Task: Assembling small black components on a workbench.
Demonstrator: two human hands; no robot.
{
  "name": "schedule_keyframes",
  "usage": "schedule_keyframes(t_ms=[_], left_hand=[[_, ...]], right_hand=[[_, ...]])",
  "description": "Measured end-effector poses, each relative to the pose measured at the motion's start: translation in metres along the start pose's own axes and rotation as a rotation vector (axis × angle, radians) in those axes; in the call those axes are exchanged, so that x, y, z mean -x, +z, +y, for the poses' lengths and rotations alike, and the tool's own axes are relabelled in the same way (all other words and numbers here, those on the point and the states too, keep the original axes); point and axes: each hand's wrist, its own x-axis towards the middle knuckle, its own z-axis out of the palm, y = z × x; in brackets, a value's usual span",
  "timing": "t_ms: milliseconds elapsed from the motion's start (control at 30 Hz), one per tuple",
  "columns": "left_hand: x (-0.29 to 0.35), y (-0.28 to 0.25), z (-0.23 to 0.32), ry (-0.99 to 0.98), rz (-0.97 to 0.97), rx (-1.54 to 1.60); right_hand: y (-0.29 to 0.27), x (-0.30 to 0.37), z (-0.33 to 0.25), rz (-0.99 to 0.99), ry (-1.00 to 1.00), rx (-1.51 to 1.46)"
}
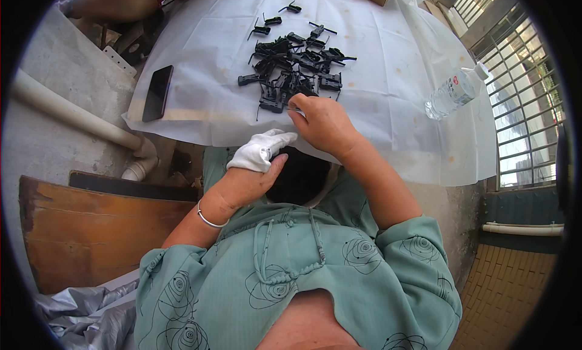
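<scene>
A heap of small black plastic clip-like parts [276, 50], several with thin rods sticking out, lies on the white sheet-covered table [388, 83]. At the near edge of this heap is my bare right hand [324, 124], thumb and fingers curled together; whatever lies between the fingertips is too small to make out. My left hand [259, 153] wears a white glove that leaves the thumb bare. Its fingers stretch toward the right hand at the table's front edge, with nothing visible in them. Below both hands, between my knees, is a dark-mouthed container [298, 179].
A dark phone [158, 94] lies at the table's left. Toward the right edge, a clear water bottle [453, 94] rests tilted in view. A pale pipe [73, 110] and a wooden board [97, 232] are on the left; a window grille [526, 95] stands on the right.
</scene>
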Motion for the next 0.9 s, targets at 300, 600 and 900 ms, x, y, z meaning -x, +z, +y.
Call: schedule_keyframes(t_ms=[300,600,900], left_hand=[[-0.004,-0.015,-0.019,-0.438,0.295,0.719],[-0.005,-0.013,-0.049,-0.625,0.254,0.956],[-0.009,-0.011,-0.022,-0.554,-0.129,1.463]], right_hand=[[0.042,-0.011,0.014,-0.044,-0.061,0.227],[0.025,0.006,0.011,0.093,-0.042,-0.147],[-0.013,0.029,-0.025,0.050,-0.159,-0.399]])
